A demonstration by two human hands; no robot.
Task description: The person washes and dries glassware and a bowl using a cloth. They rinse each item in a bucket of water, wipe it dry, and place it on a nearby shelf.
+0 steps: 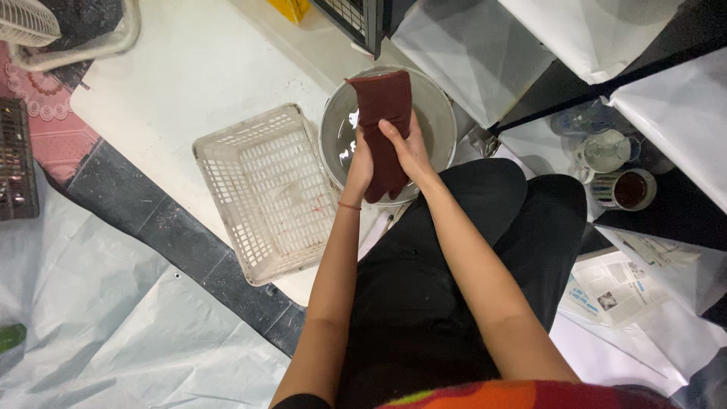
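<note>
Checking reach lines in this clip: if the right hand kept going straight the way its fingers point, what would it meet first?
The right hand already grips the dark red cloth. Past that, probably the far rim of the round basin, though depth is unclear.

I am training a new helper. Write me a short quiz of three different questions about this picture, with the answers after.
1. True or false: both hands hold the dark red cloth above the round metal basin.
2. Which thing lies just beside the basin, on the person's left?
A. a green bucket
B. a white plastic basket
C. a wooden stool
3. Fill in: the basin holds ____, which shows bright reflections.

Key
1. True. The left hand and the right hand each keep a grip on the cloth's lower part, over the basin.
2. B. It looks empty.
3. Water, or some clear liquid.
</note>
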